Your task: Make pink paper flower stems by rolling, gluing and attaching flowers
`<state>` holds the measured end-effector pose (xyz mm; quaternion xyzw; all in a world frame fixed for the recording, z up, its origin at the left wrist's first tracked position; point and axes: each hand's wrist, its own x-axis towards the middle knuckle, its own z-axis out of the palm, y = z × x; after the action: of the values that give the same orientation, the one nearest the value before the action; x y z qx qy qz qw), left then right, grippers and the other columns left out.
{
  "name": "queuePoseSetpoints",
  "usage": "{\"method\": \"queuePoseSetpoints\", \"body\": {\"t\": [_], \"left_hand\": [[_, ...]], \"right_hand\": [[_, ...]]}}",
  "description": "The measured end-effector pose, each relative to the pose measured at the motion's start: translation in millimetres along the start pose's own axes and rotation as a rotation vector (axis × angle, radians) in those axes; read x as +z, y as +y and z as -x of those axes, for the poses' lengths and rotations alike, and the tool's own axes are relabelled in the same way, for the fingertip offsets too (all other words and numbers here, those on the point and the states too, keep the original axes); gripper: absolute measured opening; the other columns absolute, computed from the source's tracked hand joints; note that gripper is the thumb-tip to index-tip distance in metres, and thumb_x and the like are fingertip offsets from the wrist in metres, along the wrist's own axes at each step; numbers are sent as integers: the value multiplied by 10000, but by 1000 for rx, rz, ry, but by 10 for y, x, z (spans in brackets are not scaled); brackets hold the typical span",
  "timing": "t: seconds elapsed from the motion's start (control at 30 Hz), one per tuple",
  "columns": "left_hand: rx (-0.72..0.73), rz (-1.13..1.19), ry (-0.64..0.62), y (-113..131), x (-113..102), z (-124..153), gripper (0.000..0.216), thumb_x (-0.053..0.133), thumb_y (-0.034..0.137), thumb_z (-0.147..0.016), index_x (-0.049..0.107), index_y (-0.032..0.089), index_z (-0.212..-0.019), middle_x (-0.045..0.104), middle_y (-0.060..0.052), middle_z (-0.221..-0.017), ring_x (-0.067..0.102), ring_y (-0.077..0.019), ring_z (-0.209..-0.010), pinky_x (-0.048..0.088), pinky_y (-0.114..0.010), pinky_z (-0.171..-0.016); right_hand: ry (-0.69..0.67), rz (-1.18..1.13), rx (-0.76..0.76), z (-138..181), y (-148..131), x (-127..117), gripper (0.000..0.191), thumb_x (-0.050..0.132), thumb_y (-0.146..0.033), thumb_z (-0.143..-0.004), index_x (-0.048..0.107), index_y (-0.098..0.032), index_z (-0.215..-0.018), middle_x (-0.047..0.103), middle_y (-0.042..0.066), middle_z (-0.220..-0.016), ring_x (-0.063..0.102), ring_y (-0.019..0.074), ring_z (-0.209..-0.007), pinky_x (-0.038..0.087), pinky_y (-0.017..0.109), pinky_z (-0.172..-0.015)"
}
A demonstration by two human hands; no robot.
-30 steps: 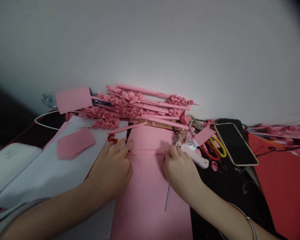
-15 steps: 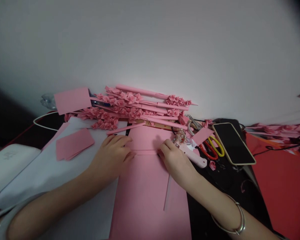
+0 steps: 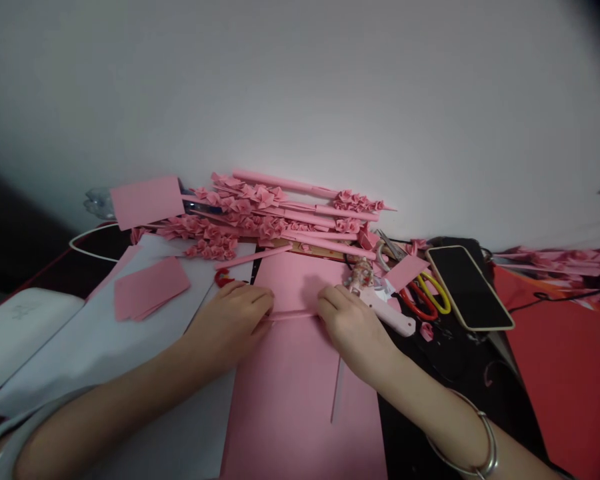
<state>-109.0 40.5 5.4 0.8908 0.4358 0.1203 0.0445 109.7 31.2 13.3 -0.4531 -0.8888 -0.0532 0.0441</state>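
Note:
Between my two hands runs a thin pink paper roll (image 3: 294,315), lying crosswise on a larger pink sheet (image 3: 305,400). My left hand (image 3: 235,313) is closed on the roll's left end, fingers curled and thumb tucked below. At the other end my right hand (image 3: 350,327) is also closed on it, its fingertips hidden beneath the knuckles. Both ends of the roll are covered by the fingers. A thin pale stick (image 3: 337,390) lies on the sheet below my right hand. Beyond that hand sits a pink glue gun (image 3: 387,315).
Pink paper flowers (image 3: 210,237) and rolled stems lie along the wall. On the right are scissors (image 3: 420,297), a phone (image 3: 470,287) and red paper (image 3: 565,373). Pink cards (image 3: 153,287) rest on white paper (image 3: 85,347) at left. A small red object (image 3: 223,276) shows behind my left hand.
The pink paper's near edge, a flat fold before, is now a narrower roll. My left hand has moved slightly right and nearer to me, its fingers more curled, exposing the red object.

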Motion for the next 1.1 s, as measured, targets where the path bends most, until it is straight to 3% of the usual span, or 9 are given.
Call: {"method": "queuePoseSetpoints", "body": {"t": [0.17, 0.37, 0.43, 0.53, 0.73, 0.9, 1.1], "left_hand": [[-68, 21, -27, 59, -75, 1, 50, 572, 235, -822, 564, 190, -841, 685, -54, -944, 612, -246, -908, 433, -418, -872], [-257, 498, 196, 0, -152, -32, 303, 561, 360, -844, 496, 185, -1082, 661, -56, -1003, 628, -205, -927, 509, -344, -805], [-309, 707, 219, -19, -162, -57, 292, 582, 356, -831, 507, 184, -1054, 668, -40, -944, 648, -185, -874, 532, -318, -770], [-372, 936, 146, -24, -147, -100, 214, 605, 326, -803, 555, 179, -951, 675, -19, -840, 658, -162, -732, 554, -301, -674], [-475, 1035, 114, -29, -80, -125, 172, 659, 319, -749, 607, 193, -853, 675, 6, -763, 648, -153, -652, 548, -270, -631], [-436, 1072, 92, -34, -7, -87, 151, 672, 311, -754, 613, 206, -845, 693, 3, -752, 680, -181, -689, 549, -295, -687], [-447, 1242, 16, 29, 53, -87, 197, 729, 313, -721, 617, 183, -819, 699, -12, -751, 697, -192, -711, 570, -304, -694]], "right_hand": [[118, -36, -56, 29, 31, -64, 171, 490, -64, -884, 628, -118, -800, 612, 92, -889, 496, 196, -771, 427, 313, -680], [341, -81, -13, 42, 175, -69, 225, 421, -89, -924, 614, -133, -818, 609, 110, -968, 483, 190, -821, 403, 316, -720], [409, -63, -22, 54, 207, -50, 197, 444, -91, -915, 609, -140, -820, 609, 111, -984, 478, 188, -813, 397, 317, -718], [476, -48, -53, 68, 229, -27, 150, 483, -77, -895, 598, -149, -832, 614, 111, -990, 476, 186, -793, 401, 317, -702], [556, -129, -48, 65, 265, -15, 135, 560, -97, -859, 575, -144, -984, 610, 143, -1066, 526, 245, -941, 447, 387, -799], [461, -264, 15, 184, 300, 17, 323, 644, -208, -829, 553, -127, -1129, 641, 131, -998, 525, 285, -991, 453, 434, -851], [326, -654, 132, 381, 250, -1, 90, 632, -180, -839, 662, -180, -924, 670, 43, -780, 590, 186, -746, 473, 306, -668]]}}
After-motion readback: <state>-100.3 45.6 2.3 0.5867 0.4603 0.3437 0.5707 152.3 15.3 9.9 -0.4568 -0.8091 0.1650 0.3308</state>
